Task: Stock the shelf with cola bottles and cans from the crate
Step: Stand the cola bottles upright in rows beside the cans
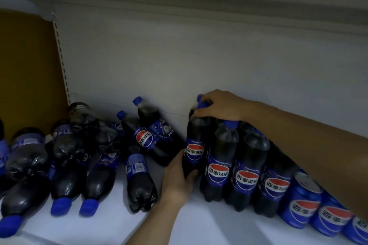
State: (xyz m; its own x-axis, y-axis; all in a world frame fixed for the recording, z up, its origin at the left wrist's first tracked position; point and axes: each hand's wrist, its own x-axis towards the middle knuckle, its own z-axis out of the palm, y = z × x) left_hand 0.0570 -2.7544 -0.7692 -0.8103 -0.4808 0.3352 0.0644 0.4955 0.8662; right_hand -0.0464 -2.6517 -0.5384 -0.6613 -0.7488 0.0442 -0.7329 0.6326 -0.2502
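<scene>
I have both hands on one upright cola bottle (194, 151) at the left end of the standing row (245, 165) on the white shelf (199, 225). My left hand (179, 177) wraps its lower body; my right hand (221, 106) curls over its blue cap (202, 104). Right of the row, cans (302, 203) stand close together. To the left, more bottles (83, 155) lie tumbled on their sides, some leaning on the back wall (199, 55).
</scene>
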